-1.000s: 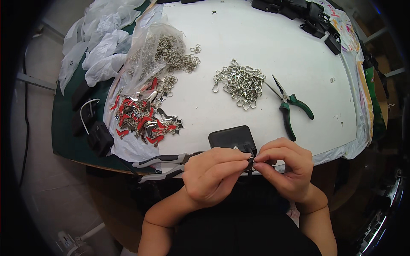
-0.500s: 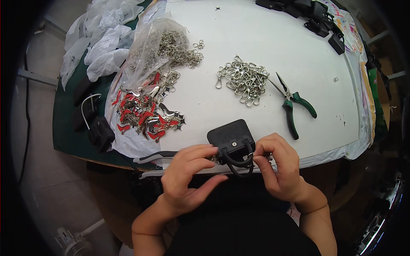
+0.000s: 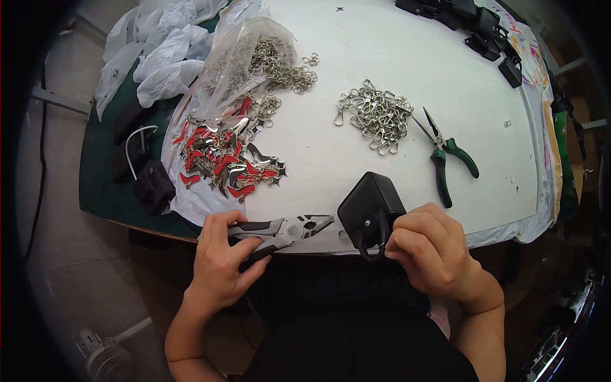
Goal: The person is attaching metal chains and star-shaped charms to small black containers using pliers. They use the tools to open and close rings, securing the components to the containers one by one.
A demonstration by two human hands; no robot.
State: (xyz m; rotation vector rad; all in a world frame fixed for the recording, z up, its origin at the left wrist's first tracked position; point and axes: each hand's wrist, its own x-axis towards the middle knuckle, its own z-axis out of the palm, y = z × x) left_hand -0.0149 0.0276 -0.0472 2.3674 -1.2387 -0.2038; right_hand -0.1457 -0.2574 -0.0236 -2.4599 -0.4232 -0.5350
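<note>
My left hand [image 3: 223,264] is closed round the handles of grey-and-black pliers [image 3: 293,230], whose jaws point right toward a small black handbag [image 3: 369,200]. The bag tilts at the table's front edge, its two loop handles turned toward me. At its right side, my right hand [image 3: 436,251] pinches by the handles with bent fingers. Whatever small part lies between those fingertips is hidden. A small metal ring [image 3: 344,235] lies between the plier tips and the bag.
Silver swivel clasps [image 3: 379,118] are heaped mid-table, beside green-handled long-nose pliers [image 3: 440,153]. At left lie red and black shoe-shaped charms [image 3: 223,159] and a clear bag [image 3: 223,70] of metal rings. More black mini bags [image 3: 484,38] sit far right.
My left hand has left the handbag, moved left and taken hold of the grey-and-black pliers. The handbag has shifted right and turned, with my right hand still at its handles.
</note>
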